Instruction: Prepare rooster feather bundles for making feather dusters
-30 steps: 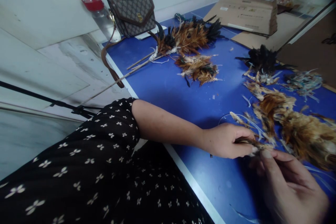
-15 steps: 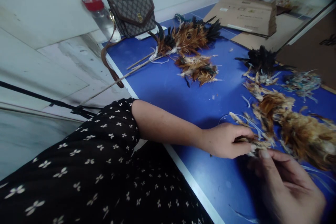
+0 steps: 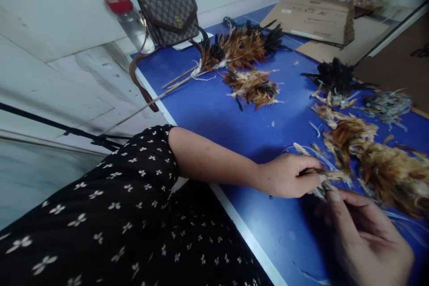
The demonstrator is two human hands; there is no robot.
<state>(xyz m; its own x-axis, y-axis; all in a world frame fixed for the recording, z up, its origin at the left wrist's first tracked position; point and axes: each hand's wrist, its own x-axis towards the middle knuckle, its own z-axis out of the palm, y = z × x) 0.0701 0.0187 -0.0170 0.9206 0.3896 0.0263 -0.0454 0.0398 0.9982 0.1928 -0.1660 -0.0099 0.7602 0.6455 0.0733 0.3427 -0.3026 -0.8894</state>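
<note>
Two hands meet on one feather bundle (image 3: 330, 177) above the surface (image 3: 234, 120): left hand (image 3: 286, 181) fingers stay clamped on it; right hand (image 3: 367, 237) fingers, now nearer, pinch its pale end.

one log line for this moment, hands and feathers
left hand: pinching feather bundle | right hand: pinching same bundle | surface: blue table | nearby: loose feather piles

Left arm stretched forward, forearm bare, left hand (image 3: 286, 176) knuckles up, fingers (image 3: 310, 178) pinched shut. Right hand (image 3: 367, 237) lower right, palm up, thumb extended toward left fingertips, fingers loosely curled.
</note>
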